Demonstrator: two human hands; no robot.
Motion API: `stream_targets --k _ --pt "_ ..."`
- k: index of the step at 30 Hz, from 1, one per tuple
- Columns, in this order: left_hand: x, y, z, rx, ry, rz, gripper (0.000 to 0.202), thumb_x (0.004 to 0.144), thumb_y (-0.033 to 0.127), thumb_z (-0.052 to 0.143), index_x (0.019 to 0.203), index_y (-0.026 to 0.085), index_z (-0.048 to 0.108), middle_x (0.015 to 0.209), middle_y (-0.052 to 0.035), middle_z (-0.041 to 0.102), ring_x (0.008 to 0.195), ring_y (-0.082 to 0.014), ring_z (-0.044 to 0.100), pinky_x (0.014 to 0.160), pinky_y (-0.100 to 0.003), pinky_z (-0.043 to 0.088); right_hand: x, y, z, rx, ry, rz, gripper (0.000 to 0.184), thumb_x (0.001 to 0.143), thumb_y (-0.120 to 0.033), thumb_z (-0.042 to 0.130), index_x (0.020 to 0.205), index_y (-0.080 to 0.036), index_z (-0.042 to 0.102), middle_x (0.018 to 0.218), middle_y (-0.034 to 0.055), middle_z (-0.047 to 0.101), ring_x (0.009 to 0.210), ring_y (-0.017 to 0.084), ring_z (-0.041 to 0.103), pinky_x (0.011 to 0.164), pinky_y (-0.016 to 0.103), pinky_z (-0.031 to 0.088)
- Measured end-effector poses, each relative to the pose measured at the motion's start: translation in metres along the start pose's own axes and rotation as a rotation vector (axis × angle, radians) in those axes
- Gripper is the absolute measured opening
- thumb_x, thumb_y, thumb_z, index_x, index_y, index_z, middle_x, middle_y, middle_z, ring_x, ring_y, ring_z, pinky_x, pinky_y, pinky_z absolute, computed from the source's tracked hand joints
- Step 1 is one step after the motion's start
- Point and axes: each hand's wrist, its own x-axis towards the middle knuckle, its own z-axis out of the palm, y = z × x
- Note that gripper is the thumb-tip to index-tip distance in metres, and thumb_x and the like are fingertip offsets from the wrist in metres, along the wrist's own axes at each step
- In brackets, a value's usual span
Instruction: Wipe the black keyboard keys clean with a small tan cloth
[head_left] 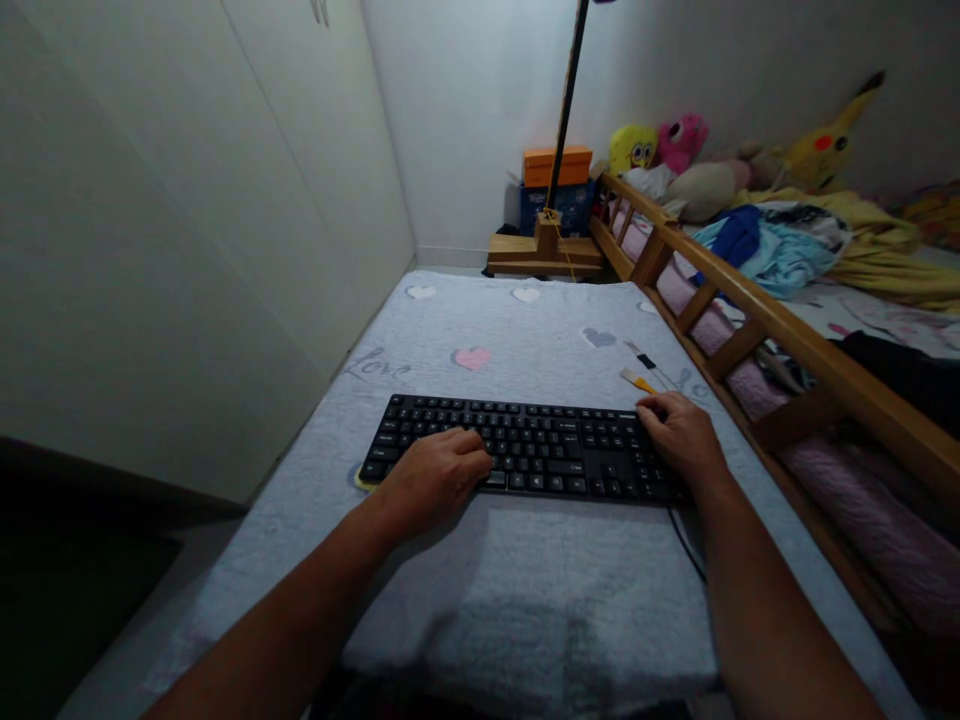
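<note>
A black computer keyboard point(540, 450) lies flat on the covered table, the far edge of its keys turned toward my body. My left hand point(442, 465) rests over its near left part, fingers curled and pressed together close to the long bar key. Whatever those fingertips may hold is hidden. At the keyboard's right end my right hand point(679, 435) grips the side edge, thumb toward the top corner. A black cable point(686, 548) runs from the near edge under my right forearm.
Beyond my right hand lie a yellow-handled brush point(639, 381) and a slim tool with a black part point(643, 358). A wooden bed rail point(757, 310) borders the right side. White cabinet doors point(225, 200) stand left. A wooden stand point(546, 250) and an orange box point(556, 166) are behind.
</note>
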Motion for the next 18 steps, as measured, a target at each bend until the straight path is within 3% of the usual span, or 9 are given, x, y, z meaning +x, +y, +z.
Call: stream_targets --k 12,18 --pt "-0.019 -0.015 -0.016 0.042 -0.059 -0.08 0.025 0.095 0.012 0.049 0.078 0.017 0.066 0.081 -0.0027 0.061 0.073 -0.0137 0.056 0.064 -0.025 0.041 0.0 0.004 -0.005 0.18 0.021 0.121 0.026 0.074 -0.04 0.059 0.08 -0.02 0.075 0.088 0.0074 0.075 0.083 0.025 0.066 0.085 0.038 0.049" --pt "-0.005 -0.008 -0.015 0.069 -0.051 -0.067 0.023 0.093 0.011 0.052 0.076 0.017 0.065 0.078 -0.0025 0.061 0.071 -0.0143 0.055 0.062 -0.025 0.04 0.0 0.004 -0.011 0.333 -0.041 0.282 0.037 0.072 -0.046 0.062 0.088 -0.016 0.078 0.077 0.0059 0.073 0.072 0.023 0.063 0.073 0.036 0.048"
